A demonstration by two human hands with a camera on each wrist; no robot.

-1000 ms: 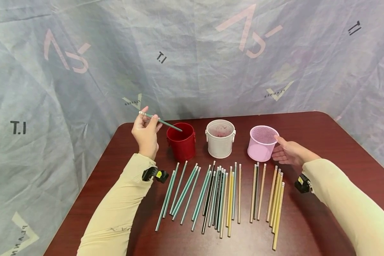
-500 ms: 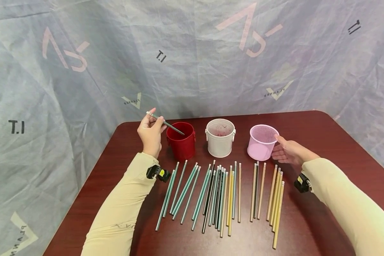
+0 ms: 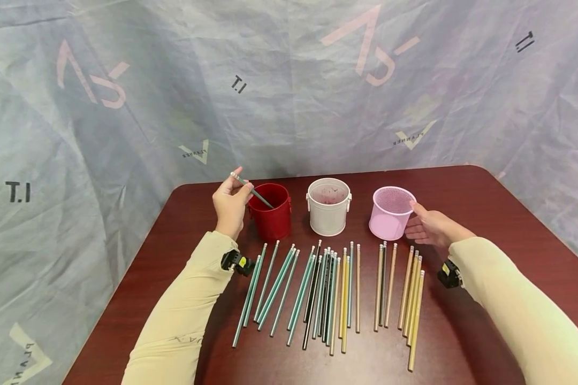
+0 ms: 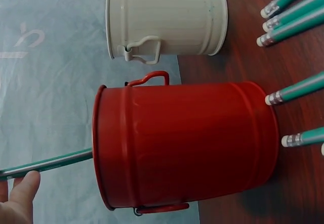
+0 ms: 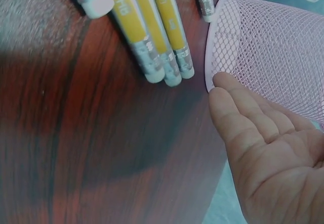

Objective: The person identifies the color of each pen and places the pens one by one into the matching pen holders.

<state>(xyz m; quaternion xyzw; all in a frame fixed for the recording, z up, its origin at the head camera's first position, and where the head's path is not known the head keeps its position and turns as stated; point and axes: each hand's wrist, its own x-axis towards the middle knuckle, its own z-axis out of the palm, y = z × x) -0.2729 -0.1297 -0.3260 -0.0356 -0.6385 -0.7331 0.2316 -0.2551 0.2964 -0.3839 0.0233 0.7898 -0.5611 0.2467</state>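
My left hand point(image 3: 229, 207) pinches a green pencil point(image 3: 259, 196) near its white eraser end. The pencil slants down to the right, its lower end inside the red bucket point(image 3: 272, 223). In the left wrist view, the green pencil point(image 4: 66, 159) passes behind the bucket's rim, so its tip is hidden there. On the other side, my right hand point(image 3: 435, 227) is beside the pink mesh cup point(image 3: 387, 224), fingers extended and thumb right at the rim. The right wrist view has these straight fingers point(image 5: 238, 113) along the mesh wall, holding nothing.
Between the red bucket and pink cup stands a white bucket point(image 3: 328, 216) with side handles. In front lies a row of loose pencils: green ones point(image 3: 250, 302) at left, black and green mixed with yellow in the middle, yellow ones point(image 3: 416, 321) at right. A grey cloth point(image 3: 289, 107) hangs behind the table.
My left hand has moved right toward the red bucket, and the pencil now reaches deeper into it at a steeper slant. The right hand has stayed beside the pink cup.
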